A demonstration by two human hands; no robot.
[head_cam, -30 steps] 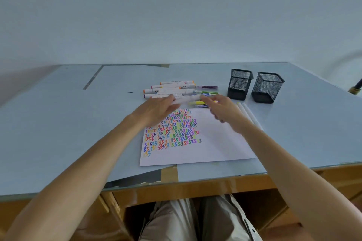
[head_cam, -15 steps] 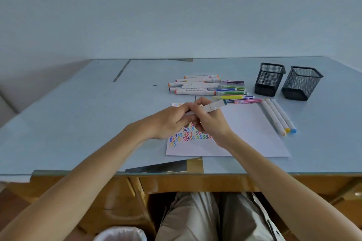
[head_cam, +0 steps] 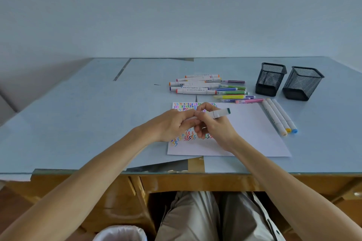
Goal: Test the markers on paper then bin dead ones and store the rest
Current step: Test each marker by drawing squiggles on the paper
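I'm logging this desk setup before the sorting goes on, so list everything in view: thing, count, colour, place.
paper: one, white, colour squiggles on its left part, near desk edge.
held marker: one, white with dark green end, over the paper.
white markers: a pile, count unclear, behind the paper.
thin markers: several, purple, green, blue, yellow, pink, right of that pile.
set-aside markers: three, white with cream, yellow and blue ends, beside the paper's right edge.
mesh cups: two, black, far right.
bin: one, white liner, on the floor below left.
desk: one, pale blue top, wooden front.
left hand: grips the held marker's left end.
right hand: grips its barrel.
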